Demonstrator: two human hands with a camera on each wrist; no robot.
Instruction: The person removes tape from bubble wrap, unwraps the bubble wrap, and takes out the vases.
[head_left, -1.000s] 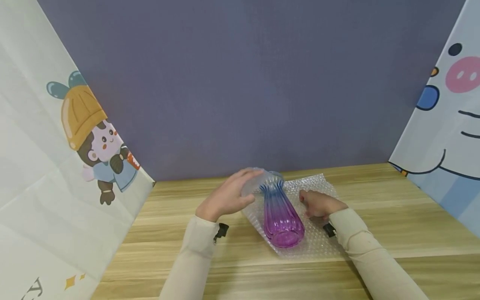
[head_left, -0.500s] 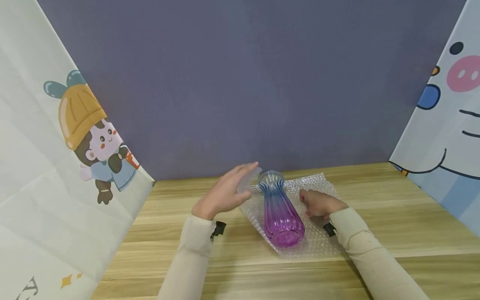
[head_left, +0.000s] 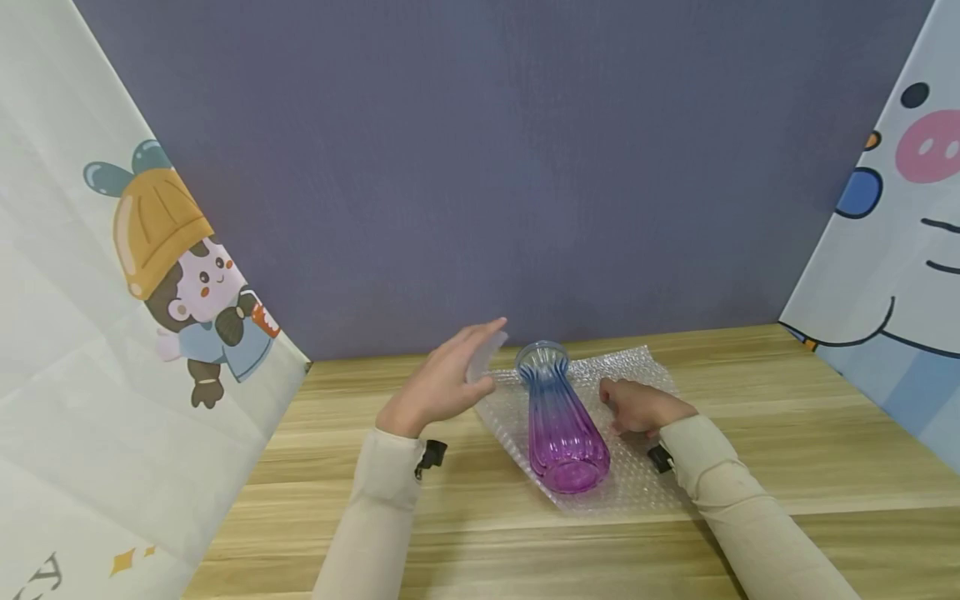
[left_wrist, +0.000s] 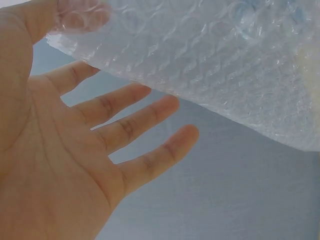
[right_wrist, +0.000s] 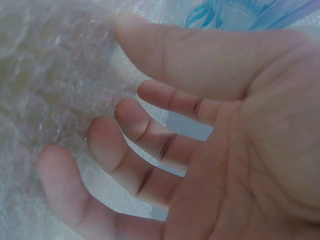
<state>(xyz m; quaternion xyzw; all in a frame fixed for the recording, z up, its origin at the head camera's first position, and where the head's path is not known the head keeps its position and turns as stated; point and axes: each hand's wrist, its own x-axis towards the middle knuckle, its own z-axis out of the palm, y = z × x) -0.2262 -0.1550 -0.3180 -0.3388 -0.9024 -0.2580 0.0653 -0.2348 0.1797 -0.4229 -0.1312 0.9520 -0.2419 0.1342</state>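
A ribbed glass vase (head_left: 564, 425), blue at its neck and purple at its base, lies on its side on a sheet of bubble wrap (head_left: 637, 492). Left of the vase's mouth, my left hand (head_left: 442, 379) has its fingers spread nearly straight. A raised flap of the wrap (left_wrist: 200, 55) stands against its palm side, and the thumb tip shows through the plastic in the left wrist view. My right hand (head_left: 641, 408) rests on the wrap to the right of the vase. In the right wrist view its fingers (right_wrist: 107, 145) bend loosely, tips at the wrap, thumb apart.
The wood-grain table (head_left: 330, 467) ends at a grey-blue back panel (head_left: 480, 183). White side panels with printed cartoon figures stand left (head_left: 67, 333) and right (head_left: 915, 317). Black wrist cameras show below both cuffs.
My left hand has moved left with the wrap flap, away from the vase's mouth, which now shows uncovered. The right hand and the vase have stayed in place.
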